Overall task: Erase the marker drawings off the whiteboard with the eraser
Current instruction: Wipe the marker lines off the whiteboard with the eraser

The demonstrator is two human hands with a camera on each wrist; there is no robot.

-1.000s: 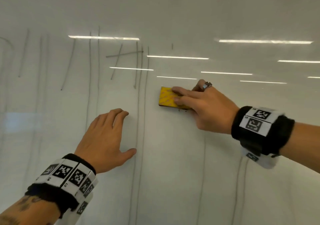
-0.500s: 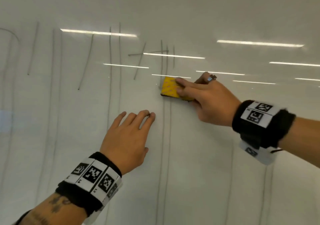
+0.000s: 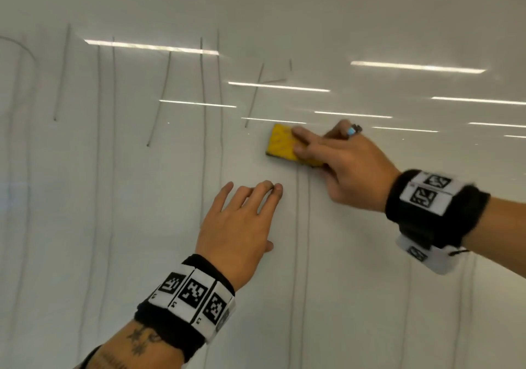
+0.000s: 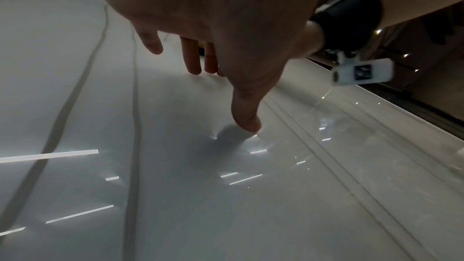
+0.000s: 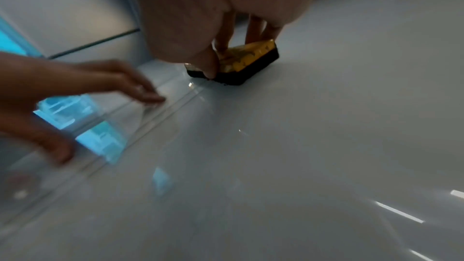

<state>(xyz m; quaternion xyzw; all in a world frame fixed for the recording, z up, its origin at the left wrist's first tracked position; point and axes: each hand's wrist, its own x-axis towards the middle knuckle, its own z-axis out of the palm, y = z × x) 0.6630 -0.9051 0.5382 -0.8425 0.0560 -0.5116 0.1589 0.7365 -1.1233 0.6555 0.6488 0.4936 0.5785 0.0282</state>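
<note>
Two fingers [image 3: 306,135]: right hand [image 3: 353,169] pinches the yellow eraser [image 3: 281,145], thumb at its edge.
Left hand [image 3: 239,226]: fingers straight, resting on whiteboard [image 3: 370,311], below-left of eraser.
Marker lines [image 3: 210,141]: left of and below eraser.

Your right hand [image 3: 345,166] grips the eraser [image 3: 281,145], fingers pressing on top. Your left hand [image 3: 240,230], lower and nearer, rests flat with fingers straight.
</note>
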